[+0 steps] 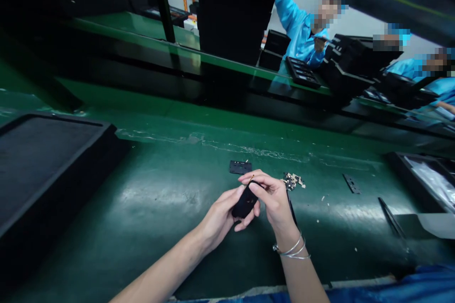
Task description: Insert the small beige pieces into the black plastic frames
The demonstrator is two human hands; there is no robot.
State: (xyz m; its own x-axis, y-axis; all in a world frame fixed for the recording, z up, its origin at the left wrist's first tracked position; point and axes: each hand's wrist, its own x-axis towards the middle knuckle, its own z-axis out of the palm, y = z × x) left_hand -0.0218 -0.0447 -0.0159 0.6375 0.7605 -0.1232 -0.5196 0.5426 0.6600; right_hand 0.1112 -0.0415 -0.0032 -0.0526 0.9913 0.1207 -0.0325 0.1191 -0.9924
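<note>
A small black rectangular plastic part [245, 202], like a case or cover, is held tilted above the green bench. My left hand [222, 210] is closed around its lower left side, thumb on top and fingers beneath. My right hand [272, 196] grips its upper end between thumb and fingers, and a tiny gold-coloured piece [252, 177] shows at that end. Along my right wrist runs a thin dark tool [292, 208], perhaps tweezers; how it is held is hidden. Just beyond the fingers lie a flat black plastic part [240, 166] and a pile of tiny metal-and-black pieces [293, 181].
Another flat black part [351, 183] lies to the right, with dark tweezers [391, 217] nearer me. A large black tray [53, 151] stands left; a black tray with clear plastic bags [432, 180] stands right. Across the bench, people in blue work near stacked black trays [234, 14].
</note>
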